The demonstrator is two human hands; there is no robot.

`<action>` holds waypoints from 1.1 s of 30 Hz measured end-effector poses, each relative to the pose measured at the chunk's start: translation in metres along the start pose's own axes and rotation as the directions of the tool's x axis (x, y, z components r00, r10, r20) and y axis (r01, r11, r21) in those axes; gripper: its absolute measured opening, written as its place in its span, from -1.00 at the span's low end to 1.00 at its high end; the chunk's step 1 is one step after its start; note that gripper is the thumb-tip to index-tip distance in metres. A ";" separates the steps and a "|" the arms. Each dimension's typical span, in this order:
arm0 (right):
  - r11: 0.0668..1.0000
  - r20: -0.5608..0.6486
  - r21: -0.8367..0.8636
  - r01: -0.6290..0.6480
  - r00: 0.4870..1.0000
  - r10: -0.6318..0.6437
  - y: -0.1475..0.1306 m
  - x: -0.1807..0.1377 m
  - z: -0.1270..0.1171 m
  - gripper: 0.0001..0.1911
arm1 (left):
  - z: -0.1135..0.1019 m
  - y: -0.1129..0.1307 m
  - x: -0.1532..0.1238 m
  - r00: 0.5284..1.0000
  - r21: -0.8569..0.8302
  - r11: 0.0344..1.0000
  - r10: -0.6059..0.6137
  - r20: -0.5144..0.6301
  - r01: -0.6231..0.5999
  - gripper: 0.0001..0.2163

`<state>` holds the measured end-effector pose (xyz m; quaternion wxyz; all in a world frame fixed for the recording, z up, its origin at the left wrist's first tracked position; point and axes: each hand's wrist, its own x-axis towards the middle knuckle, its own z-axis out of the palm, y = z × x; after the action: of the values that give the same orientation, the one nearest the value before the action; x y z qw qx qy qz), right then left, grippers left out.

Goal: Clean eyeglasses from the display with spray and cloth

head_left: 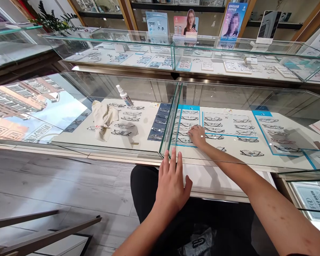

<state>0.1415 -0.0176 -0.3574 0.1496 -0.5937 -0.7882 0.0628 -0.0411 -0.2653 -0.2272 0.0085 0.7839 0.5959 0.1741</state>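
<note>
Fingers (pixel 192 131) of the right hand (pixel 198 136) are curling down together onto a pair of glasses (pixel 183 133) lying on the white display tray (pixel 282 161) inside the glass showcase (pixel 218 95); they are touching the frame, though whether they are actually pinching it I cannot tell. That frame is lying flat with its long axis running left to right, lenses facing up, in the column under a blue header strip (pixel 191 107). It is thin, dark and wiry (like the other rows of frames around it). The right forearm is reaching in through the open near side of the case.

The left hand (pixel 172 183) is resting outside the case, palm down, its fingers (pixel 173 160) straight and slightly spread, their tips lying at the near edge of the showcase where two glass panes are meeting, holding nothing.

In the left compartment a crumpled cream cloth (pixel 102 119) is lying limp on the tray, and beyond it a small white spray bottle (pixel 124 95) is leaning, nozzle pointing up and to the left. A dark blue card (pixel 158 122) with more frames is sitting just left of the glass divider
</note>
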 end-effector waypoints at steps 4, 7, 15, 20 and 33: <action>1.000 -0.051 0.002 -0.006 0.999 0.006 0.001 0.002 -0.005 -0.66 | 0.000 0.000 0.000 1.000 -0.001 1.000 0.000 -0.002 0.000 -0.13; 1.000 -0.106 0.003 -0.029 0.994 0.029 0.009 0.008 -0.013 -0.60 | -0.001 0.000 -0.001 1.000 0.002 1.000 0.007 0.000 -0.007 -0.12; 0.989 -0.138 -0.015 -0.149 0.980 0.145 0.048 0.044 -0.012 -0.57 | -0.003 0.000 -0.002 0.998 0.011 0.998 0.054 -0.028 -0.054 -0.10; 0.999 -0.059 0.003 -0.045 0.997 0.045 0.059 0.086 -0.009 -0.64 | -0.004 0.001 -0.002 0.999 0.070 0.997 0.045 -0.011 -0.044 -0.11; 0.998 0.056 0.003 0.071 0.996 -0.071 0.059 0.112 0.009 -0.54 | -0.003 0.001 0.000 0.998 0.082 0.996 0.047 -0.034 -0.044 -0.14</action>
<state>0.1650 0.1067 -0.3646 0.1300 -0.5634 -0.8125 0.0744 -0.0409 -0.2668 -0.2238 -0.0380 0.7937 0.5845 0.1640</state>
